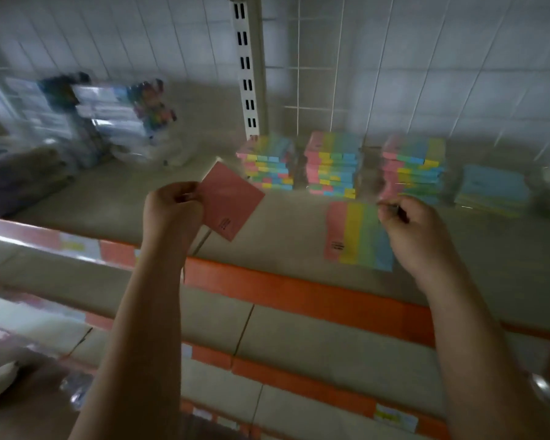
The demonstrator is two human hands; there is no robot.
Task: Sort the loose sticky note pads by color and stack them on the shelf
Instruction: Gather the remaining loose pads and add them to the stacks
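Two pads are in play above the shelf: the left hand pinches a pink sticky note pad by its corner, while the right hand grips a striped multicolor pad at its edge. The striped stacks beyond the right hand probably suit the multicolor pad, squared flush; the pink pad needs its own spot.
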